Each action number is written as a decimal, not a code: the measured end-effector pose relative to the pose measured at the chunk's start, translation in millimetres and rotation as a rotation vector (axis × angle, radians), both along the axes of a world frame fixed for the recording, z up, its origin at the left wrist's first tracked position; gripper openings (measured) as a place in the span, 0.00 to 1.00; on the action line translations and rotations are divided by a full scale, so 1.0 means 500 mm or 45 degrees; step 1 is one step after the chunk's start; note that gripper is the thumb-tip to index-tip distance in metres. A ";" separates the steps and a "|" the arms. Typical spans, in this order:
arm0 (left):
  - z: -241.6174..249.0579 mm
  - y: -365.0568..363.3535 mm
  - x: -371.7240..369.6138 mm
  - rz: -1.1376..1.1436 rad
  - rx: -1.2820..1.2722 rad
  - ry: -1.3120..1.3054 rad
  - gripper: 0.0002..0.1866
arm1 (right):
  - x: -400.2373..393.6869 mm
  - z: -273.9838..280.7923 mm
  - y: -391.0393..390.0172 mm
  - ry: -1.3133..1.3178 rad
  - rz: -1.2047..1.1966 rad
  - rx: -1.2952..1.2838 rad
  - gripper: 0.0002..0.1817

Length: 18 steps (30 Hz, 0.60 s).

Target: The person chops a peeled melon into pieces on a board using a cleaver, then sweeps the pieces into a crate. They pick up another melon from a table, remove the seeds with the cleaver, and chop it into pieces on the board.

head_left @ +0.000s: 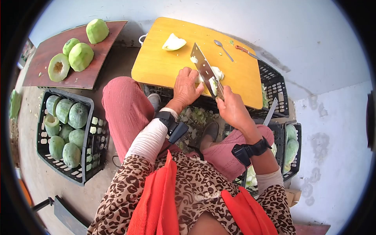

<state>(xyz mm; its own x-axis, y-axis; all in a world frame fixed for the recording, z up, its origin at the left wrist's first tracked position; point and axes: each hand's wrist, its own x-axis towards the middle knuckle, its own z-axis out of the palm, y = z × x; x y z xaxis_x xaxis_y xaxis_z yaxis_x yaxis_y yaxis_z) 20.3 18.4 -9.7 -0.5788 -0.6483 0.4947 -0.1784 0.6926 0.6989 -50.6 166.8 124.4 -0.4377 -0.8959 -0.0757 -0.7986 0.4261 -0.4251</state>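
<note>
The right hand (234, 109) has its grip clamped on the handle of a broad cleaver (203, 67), the blade leaning over the yellow counter (152, 64). Pale melon pieces (218, 73) lie along the blade, near the counter's close edge, with some flesh (194, 59) stuck to the steel. Over there the left hand (186, 87) keeps no clear hold: its fingers are bent and bunched close by the blade, and I can't tell whether they're pinning a piece. Good cutting here, I'd say, wants those fingertips tucked back, knuckles guiding the flat, short strokes, and the stuck flesh wiped away so slices come out even. Working farther from the edge would probably save dropped bits. As for containers, the black crate (87, 137) on the left is well filled with green melons (78, 115), one of them cut open at its end. The crate (279, 84) by the counter's right end holds green scraps (265, 96), partly hidden.
</note>
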 end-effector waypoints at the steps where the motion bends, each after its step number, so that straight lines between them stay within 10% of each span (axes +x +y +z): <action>1: 0.000 -0.001 0.000 0.000 -0.007 0.001 0.17 | 0.001 -0.001 0.000 0.000 -0.005 0.011 0.13; 18: 0.009 -0.006 0.007 -0.046 0.069 -0.017 0.18 | -0.020 -0.085 -0.092 0.136 0.040 0.088 0.12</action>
<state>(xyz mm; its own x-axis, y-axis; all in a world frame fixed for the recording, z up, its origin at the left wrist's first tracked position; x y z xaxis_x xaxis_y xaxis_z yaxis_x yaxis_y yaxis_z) 23.9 15.2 -5.4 -0.6087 -0.6522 0.4518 -0.1634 0.6603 0.7330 -60.6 120.7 81.7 -0.4181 -0.9037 -0.0926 -0.8512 0.4253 -0.3076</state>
